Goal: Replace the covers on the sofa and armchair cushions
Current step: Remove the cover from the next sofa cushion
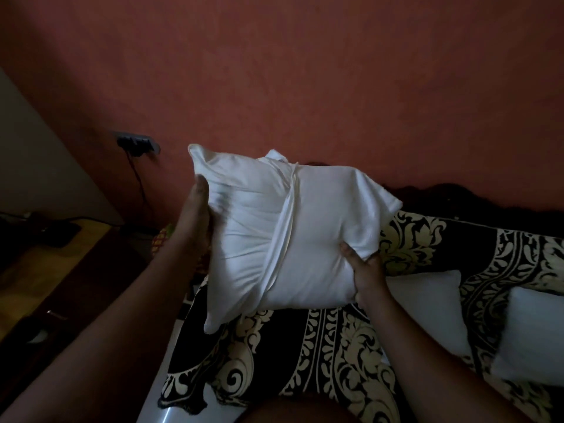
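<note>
I hold a white cushion [320, 227] up in front of me, above the seat. Its white cover has an overlapping flap running diagonally down the middle. My left hand [195, 215] presses flat against the cushion's left side, thumb up by the top corner. My right hand [364, 270] grips the lower right edge, with the thumb on the front face and the fingers behind. Two more white cushions [427, 303] [537, 334] lie on the seat to the right.
A black and cream patterned cloth [335, 355] covers the seat below. A red wall [305, 71] stands behind, with a socket and hanging cable [137, 145] at the left. A wooden table [36, 270] with dark items is at the far left.
</note>
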### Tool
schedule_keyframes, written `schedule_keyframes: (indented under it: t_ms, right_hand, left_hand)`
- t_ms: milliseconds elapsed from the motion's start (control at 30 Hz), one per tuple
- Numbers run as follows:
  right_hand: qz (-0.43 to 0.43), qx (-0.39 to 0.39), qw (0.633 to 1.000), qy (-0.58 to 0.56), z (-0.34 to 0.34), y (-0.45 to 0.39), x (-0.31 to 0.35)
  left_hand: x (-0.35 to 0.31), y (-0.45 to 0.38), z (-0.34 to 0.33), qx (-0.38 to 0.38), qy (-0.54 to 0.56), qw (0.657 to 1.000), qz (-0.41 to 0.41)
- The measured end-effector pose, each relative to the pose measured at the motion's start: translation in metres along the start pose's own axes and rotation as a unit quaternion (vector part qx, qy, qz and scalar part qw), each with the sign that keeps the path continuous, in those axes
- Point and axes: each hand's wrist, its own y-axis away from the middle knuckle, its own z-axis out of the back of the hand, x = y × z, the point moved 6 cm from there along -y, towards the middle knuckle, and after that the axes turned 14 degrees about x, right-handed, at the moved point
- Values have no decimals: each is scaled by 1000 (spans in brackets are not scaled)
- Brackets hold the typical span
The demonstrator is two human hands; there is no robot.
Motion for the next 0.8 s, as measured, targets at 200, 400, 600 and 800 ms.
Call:
schedule_keyframes:
  t_ms: [200, 400, 600, 800]
  right_hand:
    - [23, -53, 998, -13, 6, -17, 8]
    - [-51, -83, 992, 84, 20, -43, 10]
    - [-152, -38, 946, 285, 33, -48, 9]
    - [-16, 191, 816, 545, -42, -17, 3]
  left_hand:
    - [129, 63, 10, 52, -123, 965, 226]
    - [104, 52, -10, -60, -363, 925, 98]
    - [77, 27, -20, 30, -506, 850, 143]
    - [63, 20, -26, 9, -380, 916, 128]
